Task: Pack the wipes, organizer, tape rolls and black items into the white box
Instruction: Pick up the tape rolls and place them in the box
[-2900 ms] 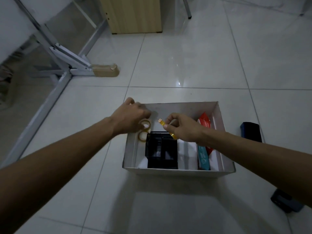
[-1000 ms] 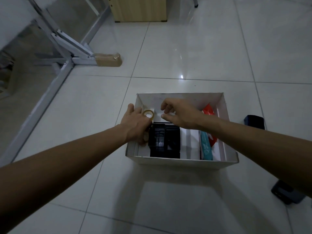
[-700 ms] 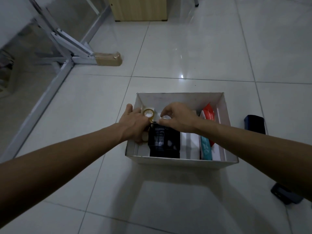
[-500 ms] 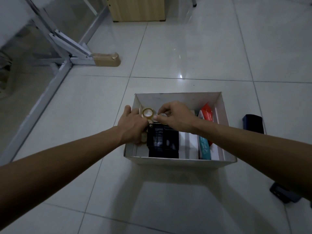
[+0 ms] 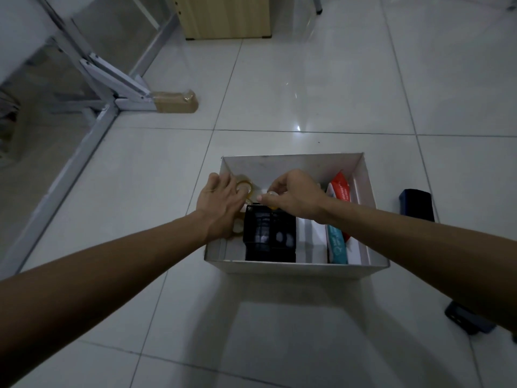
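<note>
The white box (image 5: 296,268) stands on the floor tiles. Inside it a black mesh organizer (image 5: 269,236) sits at the front left, with wipes packs (image 5: 337,242) along the right. My left hand (image 5: 221,205) reaches into the box's left side and rests on clear tape rolls (image 5: 245,189). My right hand (image 5: 293,196) hovers over the organizer's far edge, its fingers pinched on a small tape roll (image 5: 270,195). A black item (image 5: 416,204) lies on the floor right of the box; another dark item (image 5: 467,322) lies at the lower right.
A white metal frame leg (image 5: 112,77) with a brown-wrapped foot (image 5: 174,101) stands at the left. A wooden cabinet (image 5: 223,16) is at the back.
Both hands have lowered into the box's left rear area. My right hand moved left toward my left hand, over the organizer.
</note>
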The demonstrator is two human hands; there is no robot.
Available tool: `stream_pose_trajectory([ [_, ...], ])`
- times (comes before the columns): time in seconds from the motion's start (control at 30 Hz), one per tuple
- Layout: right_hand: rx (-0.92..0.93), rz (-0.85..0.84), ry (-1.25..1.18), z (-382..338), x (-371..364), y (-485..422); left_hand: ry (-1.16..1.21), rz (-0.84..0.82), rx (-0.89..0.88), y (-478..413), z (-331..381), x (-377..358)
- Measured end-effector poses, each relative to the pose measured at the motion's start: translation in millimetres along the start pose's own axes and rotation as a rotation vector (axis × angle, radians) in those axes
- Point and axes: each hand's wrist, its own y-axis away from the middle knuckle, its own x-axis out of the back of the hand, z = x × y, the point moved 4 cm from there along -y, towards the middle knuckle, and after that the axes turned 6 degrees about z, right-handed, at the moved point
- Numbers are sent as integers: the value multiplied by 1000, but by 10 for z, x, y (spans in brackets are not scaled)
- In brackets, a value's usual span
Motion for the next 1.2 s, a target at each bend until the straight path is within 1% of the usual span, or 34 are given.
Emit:
stream_pose_trajectory([
  [0.1, -45, 13, -103, 24, 2, -22, 73, -13, -93, -33, -22, -28],
  [0.2, -108, 29, -181, 21, 11, -41, 91, -20, -130, -44, -19, -19],
  [0.3, -178, -42, -287, 10, -14, -21, 60, 1, -121, -39, -22, -15],
  [0.4, -168, -65, -286, -7, -21, 17, 53, 5, -102, -46, -37, -33],
  [0.6, -171, -101, -294, -11, -11, 58, 16, 1, -119, -47, -36, -25],
  [0.8, -171, -109, -294, -10, 1, 85, -13, -2, -106, -32, -52, -22],
  [0.9, -165, -106, -305, -11, 3, 91, 22, -5, -98, -33, -71, -29],
  [0.97, -101, -94, -266, -40, 14, 97, 64, 4, -99, -34, -104, -18],
  [1.07, 93, -67, -62, -157, 30, 120, 160, 15, -120, -17, -218, 50],
  [1.13, 221, -32, 38, -266, 0, 138, 286, 27, -115, 35, -317, 113],
  [1.2, 305, -8, 71, -375, -51, 172, 499, 77, -87, 129, -405, 190],
])
